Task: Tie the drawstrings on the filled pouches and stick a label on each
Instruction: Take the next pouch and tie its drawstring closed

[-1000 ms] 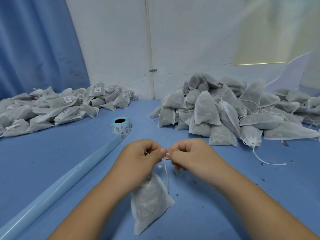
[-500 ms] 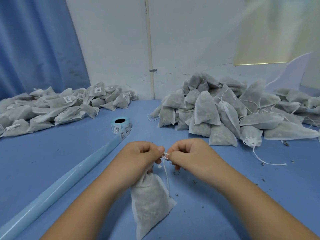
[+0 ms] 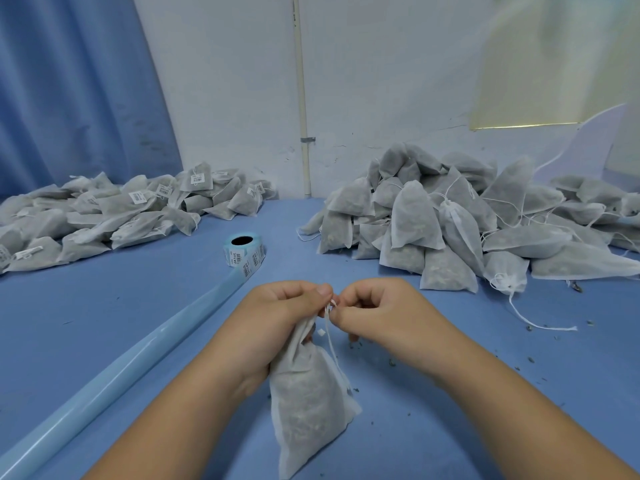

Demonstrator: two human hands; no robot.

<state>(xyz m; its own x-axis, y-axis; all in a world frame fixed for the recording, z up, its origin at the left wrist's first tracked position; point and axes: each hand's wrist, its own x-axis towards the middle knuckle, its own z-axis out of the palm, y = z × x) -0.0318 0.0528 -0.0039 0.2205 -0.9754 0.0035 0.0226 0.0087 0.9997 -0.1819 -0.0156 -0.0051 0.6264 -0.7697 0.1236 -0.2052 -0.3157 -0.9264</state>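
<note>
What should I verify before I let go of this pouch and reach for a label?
1. Neck of the pouch gathered in the left hand: ok.
2. Right hand pinching the drawstring: ok.
3. Tie finished and tight: cannot tell, the fingers hide it.
4. The label roll on the table beyond both hands: ok.
5. Label on this pouch: not ok, none on the side that shows.

pouch [image 3: 308,407]: neck out, lower | left hand [image 3: 277,320], right hand [image 3: 381,315]: closer on drawstring [image 3: 331,341]
</note>
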